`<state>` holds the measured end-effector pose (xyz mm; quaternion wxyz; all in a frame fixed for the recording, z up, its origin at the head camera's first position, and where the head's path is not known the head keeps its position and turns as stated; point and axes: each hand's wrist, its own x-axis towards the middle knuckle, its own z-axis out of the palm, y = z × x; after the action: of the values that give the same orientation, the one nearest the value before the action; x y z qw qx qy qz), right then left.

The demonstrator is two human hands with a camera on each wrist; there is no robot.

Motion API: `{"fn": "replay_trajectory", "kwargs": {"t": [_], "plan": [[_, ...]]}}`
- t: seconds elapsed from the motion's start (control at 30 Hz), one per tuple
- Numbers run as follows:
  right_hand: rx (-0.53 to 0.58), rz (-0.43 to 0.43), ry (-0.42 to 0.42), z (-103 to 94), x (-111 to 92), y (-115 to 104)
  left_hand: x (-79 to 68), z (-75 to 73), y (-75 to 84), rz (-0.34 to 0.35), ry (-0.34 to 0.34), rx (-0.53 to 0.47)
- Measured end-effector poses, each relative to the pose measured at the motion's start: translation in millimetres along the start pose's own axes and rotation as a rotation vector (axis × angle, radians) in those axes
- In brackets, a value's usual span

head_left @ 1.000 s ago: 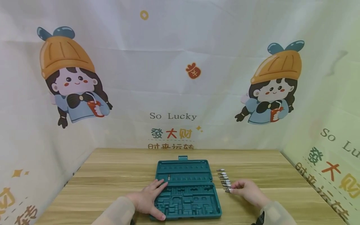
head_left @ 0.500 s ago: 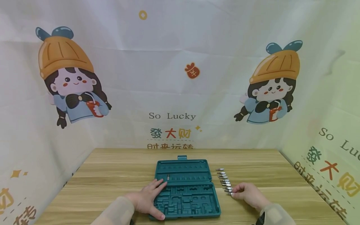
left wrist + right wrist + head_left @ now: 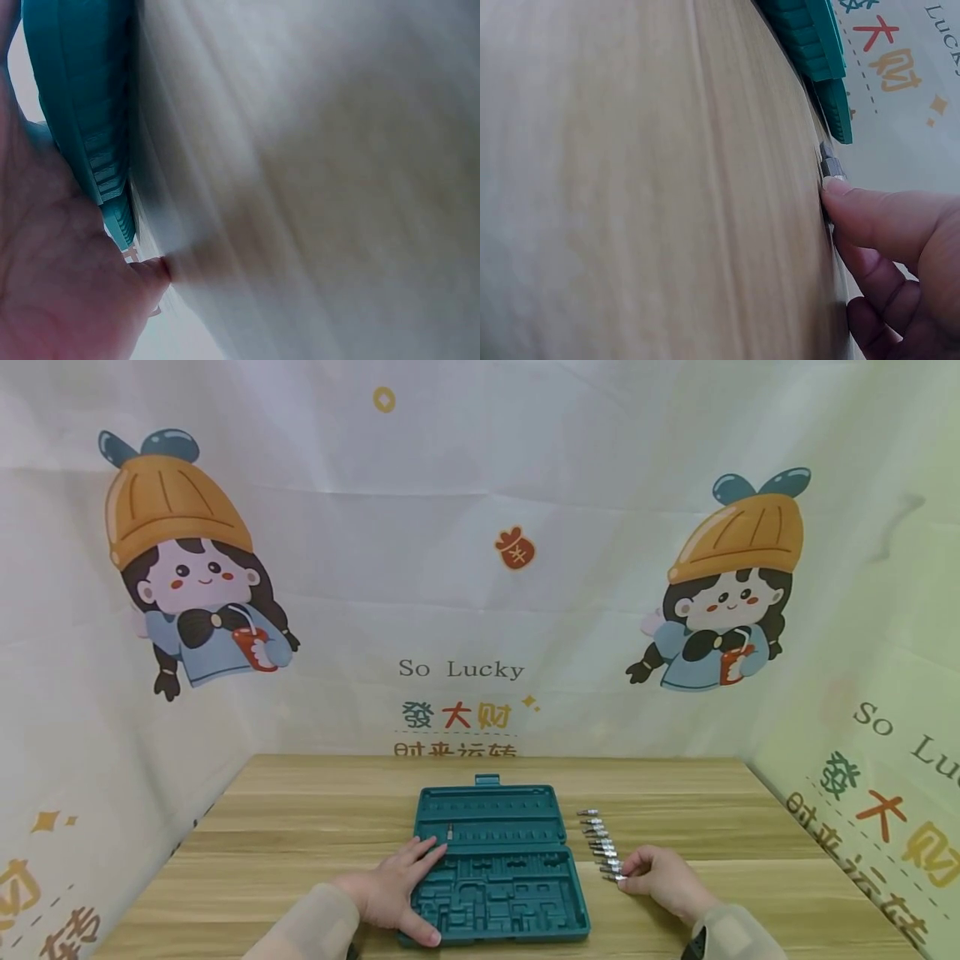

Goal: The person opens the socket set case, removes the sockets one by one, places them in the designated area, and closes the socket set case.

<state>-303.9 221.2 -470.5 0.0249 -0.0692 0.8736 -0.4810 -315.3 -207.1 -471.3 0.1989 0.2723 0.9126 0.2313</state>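
Observation:
A teal plastic tool case [image 3: 491,816] lies unfolded on the wooden table, its moulded slots facing up. My left hand [image 3: 393,887] rests on its left side, fingers spread over the hinge area and thumb at the near corner. To the right of the case, several small silver bit sockets [image 3: 601,844] lie in a slanting row. At the near end of that row, my right hand [image 3: 663,881] pinches one bit socket [image 3: 831,165] between thumb and fingers, low at the tabletop. Another bit [image 3: 450,832] sits in a slot of the case's far half.
The wooden table [image 3: 315,802] extends to both sides of the case. Behind it hangs a printed cloth backdrop [image 3: 465,610], which also covers both sides. A latch [image 3: 487,780] sticks out from the case's far edge.
My right hand has moved slightly toward me, and a bit socket now lies under its fingertips at the near end of the row. The left hand has stayed on the case.

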Motion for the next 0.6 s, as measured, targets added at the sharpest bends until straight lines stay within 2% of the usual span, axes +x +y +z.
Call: {"fn": "replay_trajectory", "kwargs": {"t": [0.33, 0.6], "plan": [[0.003, -0.016, 0.010, -1.5, -3, -2, -3.1, -1.0, 3.6, -0.004, 0.000, -0.007], [0.007, 0.032, -0.014, -8.3, 1, -13, -3.3, -1.2, 5.3, -0.012, -0.004, -0.007]]}}
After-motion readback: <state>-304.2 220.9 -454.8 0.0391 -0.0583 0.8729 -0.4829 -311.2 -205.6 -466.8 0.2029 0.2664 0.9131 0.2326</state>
